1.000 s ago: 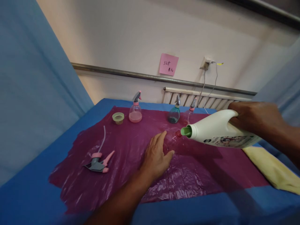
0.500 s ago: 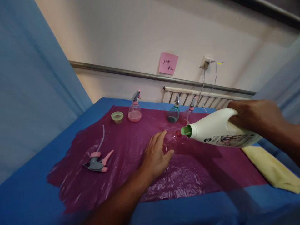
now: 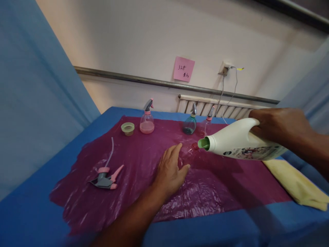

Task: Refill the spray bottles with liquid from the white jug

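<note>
My left hand [image 3: 171, 169] is curved around a clear spray bottle [image 3: 188, 154] without its top, thumb and fingers on either side of it. This bottle leans to the right, and its mouth looks reddish. My right hand [image 3: 277, 125] grips the handle of a cream detergent jug [image 3: 231, 139], which is tipped on its side with a printed label. The jug's green spout meets or almost meets the bottle's mouth; any stream of liquid is too small to make out. A grey and pink spray trigger head [image 3: 104, 180] with its tube lies to the left of my left hand.
Behind stand a spray bottle of pink liquid [image 3: 147, 127], a teal spray bottle [image 3: 189, 126] and another clear spray bottle [image 3: 206, 127]. A small pale green tub [image 3: 128, 129] is at back left. A yellow cloth [image 3: 295, 185] lies right on the purple plastic sheet [image 3: 133, 202].
Both hands, the bottle and the jug hold nearly the same pose. The whole view has shifted very slightly.
</note>
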Demonstrator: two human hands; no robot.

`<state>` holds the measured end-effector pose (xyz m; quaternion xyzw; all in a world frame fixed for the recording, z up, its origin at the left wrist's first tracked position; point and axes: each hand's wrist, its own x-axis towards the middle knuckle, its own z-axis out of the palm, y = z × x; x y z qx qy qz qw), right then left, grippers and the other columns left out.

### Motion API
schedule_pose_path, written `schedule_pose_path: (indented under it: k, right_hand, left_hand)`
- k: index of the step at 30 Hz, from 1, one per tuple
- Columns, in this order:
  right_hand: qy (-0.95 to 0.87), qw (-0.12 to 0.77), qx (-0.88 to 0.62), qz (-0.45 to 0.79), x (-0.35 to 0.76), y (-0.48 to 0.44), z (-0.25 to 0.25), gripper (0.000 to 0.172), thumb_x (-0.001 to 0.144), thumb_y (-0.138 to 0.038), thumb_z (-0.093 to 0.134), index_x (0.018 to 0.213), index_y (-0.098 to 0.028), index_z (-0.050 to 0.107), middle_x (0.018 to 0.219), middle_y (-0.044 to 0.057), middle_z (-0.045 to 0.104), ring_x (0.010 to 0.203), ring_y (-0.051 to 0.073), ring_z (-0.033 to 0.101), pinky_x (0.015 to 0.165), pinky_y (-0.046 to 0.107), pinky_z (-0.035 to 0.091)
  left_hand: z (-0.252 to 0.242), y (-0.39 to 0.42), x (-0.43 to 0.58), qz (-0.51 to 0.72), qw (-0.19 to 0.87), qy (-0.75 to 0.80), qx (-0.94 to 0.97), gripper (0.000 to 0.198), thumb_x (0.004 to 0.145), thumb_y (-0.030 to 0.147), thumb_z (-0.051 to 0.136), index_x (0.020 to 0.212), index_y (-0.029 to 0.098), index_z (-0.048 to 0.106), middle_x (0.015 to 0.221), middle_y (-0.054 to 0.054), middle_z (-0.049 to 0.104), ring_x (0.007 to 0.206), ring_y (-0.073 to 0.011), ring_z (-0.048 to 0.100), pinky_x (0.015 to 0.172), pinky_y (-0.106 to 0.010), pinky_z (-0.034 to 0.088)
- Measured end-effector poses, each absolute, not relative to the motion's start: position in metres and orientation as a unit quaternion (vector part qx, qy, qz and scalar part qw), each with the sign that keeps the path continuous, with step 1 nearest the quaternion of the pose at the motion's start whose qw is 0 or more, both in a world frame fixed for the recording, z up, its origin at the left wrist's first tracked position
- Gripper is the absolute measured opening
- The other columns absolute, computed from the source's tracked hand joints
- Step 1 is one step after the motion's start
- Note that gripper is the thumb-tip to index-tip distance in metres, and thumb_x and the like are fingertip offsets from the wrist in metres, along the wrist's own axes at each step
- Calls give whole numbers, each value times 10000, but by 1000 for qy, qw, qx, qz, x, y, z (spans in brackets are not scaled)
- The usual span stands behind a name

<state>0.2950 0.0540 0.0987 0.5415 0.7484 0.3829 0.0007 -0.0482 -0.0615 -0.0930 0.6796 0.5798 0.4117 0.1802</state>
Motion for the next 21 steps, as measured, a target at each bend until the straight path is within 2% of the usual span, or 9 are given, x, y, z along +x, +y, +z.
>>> schedule_pose_path:
  k: [21]
  right_hand:
    - [746, 11, 551, 374, 291, 49, 104, 221, 857, -481, 584, 882, -284, 682, 885, 55, 790, 728, 244, 647, 579, 327, 207]
  left_hand:
    - [-95, -62, -49, 411, 175, 574, 686, 789, 946, 255, 749, 1680, 282, 461, 1653, -121, 572, 1540, -345, 531, 1307, -590, 437]
